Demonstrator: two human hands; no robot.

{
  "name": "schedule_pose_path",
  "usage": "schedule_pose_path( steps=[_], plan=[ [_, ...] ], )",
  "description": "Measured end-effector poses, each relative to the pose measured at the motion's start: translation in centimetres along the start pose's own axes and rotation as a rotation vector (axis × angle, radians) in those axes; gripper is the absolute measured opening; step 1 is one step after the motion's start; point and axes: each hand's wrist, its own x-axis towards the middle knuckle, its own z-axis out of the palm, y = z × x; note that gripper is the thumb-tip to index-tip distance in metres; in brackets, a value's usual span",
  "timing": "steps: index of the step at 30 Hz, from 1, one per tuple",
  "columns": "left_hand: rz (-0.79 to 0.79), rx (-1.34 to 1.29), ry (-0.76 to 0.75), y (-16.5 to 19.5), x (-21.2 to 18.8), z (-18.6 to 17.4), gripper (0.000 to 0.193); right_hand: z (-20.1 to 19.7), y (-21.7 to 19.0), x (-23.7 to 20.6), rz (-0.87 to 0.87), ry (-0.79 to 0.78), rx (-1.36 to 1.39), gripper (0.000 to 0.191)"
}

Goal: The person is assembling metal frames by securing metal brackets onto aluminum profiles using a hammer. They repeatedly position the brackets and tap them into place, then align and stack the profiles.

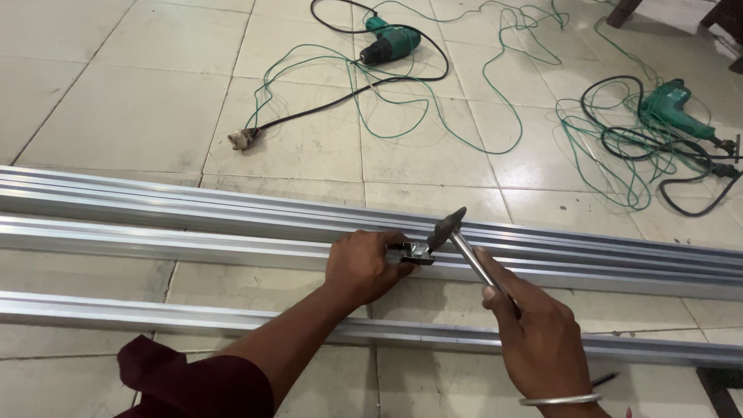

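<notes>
On aluminium rail (pixel 232 249), hammer (pixel 457 236) head up-left, handle down-right

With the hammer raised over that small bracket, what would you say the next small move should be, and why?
Probably a light tap: the left hand pins the small metal bracket on the aluminium rail, and the right hand holds the hammer with its head just above it.

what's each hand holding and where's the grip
The right hand grips a small metal hammer low on its handle. The left hand pinches a small silver metal bracket by its left end against a long aluminium rail.
</notes>
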Motion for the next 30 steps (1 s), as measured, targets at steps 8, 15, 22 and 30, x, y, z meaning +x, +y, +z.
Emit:
schedule_pose_path(
  steps=[8,15,22,30],
  plan=[
    [-0.015,-0.003,-0.007,-0.2,0.3,0.3,0.040,0.2,-0.4,-0.4,0.027,-0.002,-0.056,0.049],
    [0.002,-0.015,0.010,-0.2,0.2,-0.2,0.040,0.5,0.2,-0.6,-0.171,0.075,-0.056,0.048],
    [0.032,-0.011,0.035,-0.3,0.3,-0.1,0.042,-0.8,0.0,-0.6,-0.278,0.215,-0.028,0.033],
    [0.016,-0.008,0.003,-0.3,0.2,-0.2,0.041,0.4,0.0,-1.0,-0.363,0.233,-0.020,0.044]
  ],
)
